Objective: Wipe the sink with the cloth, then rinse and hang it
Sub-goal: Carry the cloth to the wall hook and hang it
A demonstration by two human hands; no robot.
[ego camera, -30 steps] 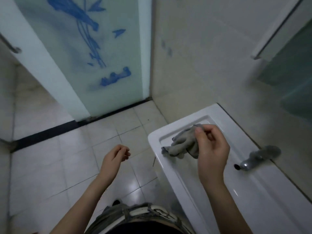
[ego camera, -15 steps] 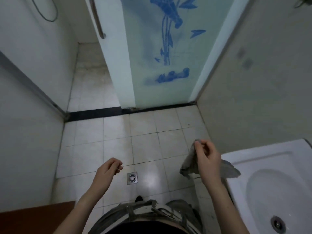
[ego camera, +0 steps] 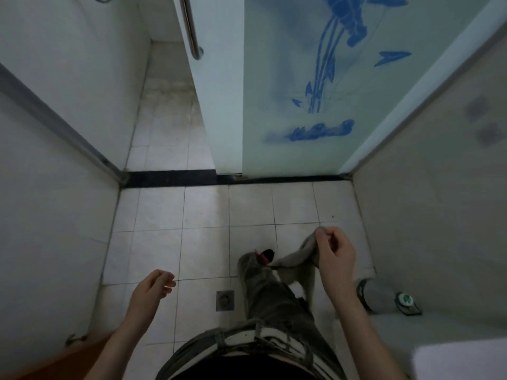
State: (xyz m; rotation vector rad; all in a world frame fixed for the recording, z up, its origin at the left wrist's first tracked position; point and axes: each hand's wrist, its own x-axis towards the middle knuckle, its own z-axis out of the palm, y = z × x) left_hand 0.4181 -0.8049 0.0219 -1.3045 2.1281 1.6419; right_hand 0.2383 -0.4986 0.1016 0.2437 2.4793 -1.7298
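**Cloth hangs limp from a fingertip pinch**

Cloth (ego camera: 299, 263), grey and soft, droops in folds from the right hand (ego camera: 334, 256), which pinches its top edge between thumb and fingertips above the tiled floor (ego camera: 203, 209). It looks light and floppy, likely damp, so a grip along the upper hem should suit carrying and hanging. Left hand (ego camera: 153, 287) is loosely curled, holding nothing. Sink is barely in view.

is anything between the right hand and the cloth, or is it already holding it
Nothing is between them: the right hand already pinches the grey cloth at its top edge, and the cloth hangs down over the floor. The left hand holds nothing.
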